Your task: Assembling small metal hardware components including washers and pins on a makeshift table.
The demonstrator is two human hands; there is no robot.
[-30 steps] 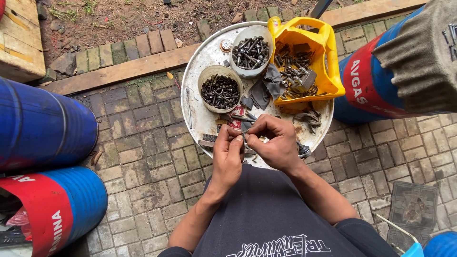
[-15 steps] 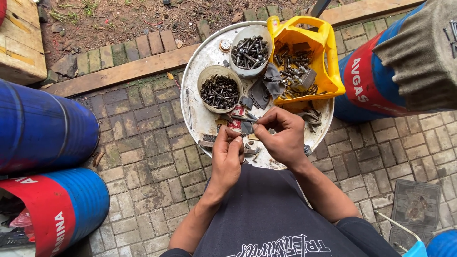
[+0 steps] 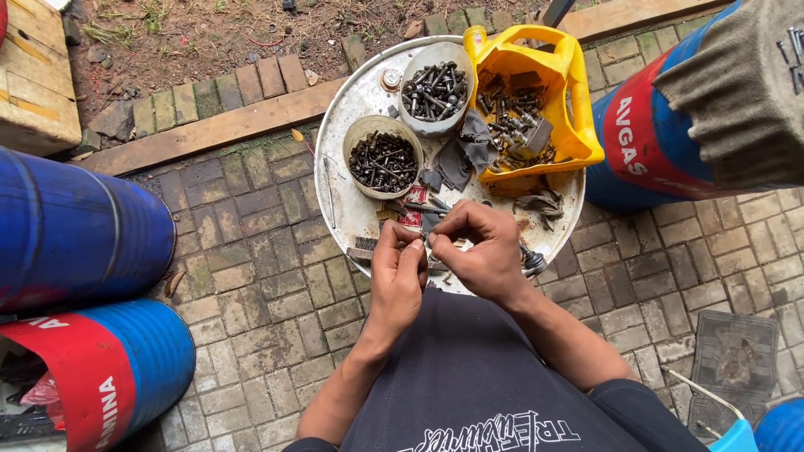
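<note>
My left hand (image 3: 397, 276) and my right hand (image 3: 481, 247) meet over the near edge of a round white metal lid (image 3: 352, 109). Between their fingertips they pinch a small dark bolt (image 3: 425, 240); most of it is hidden by the fingers. On the lid stand a bowl of dark screws (image 3: 383, 159), a second bowl of bolts (image 3: 434, 88), and a cut yellow jug (image 3: 578, 100) full of rusty hardware. A loose bolt (image 3: 531, 261) lies by my right hand.
Blue and red drums lie at the left (image 3: 75, 226) and lower left (image 3: 92, 377); another (image 3: 645, 142) stands at the right with a grey cloth (image 3: 737, 92) over it. A wooden plank (image 3: 209, 130) borders the brick paving. A square grate (image 3: 733, 356) sits at the lower right.
Both hands stayed over the lid's near edge. The fingers shifted slightly around the small part, with the right hand turning a little.
</note>
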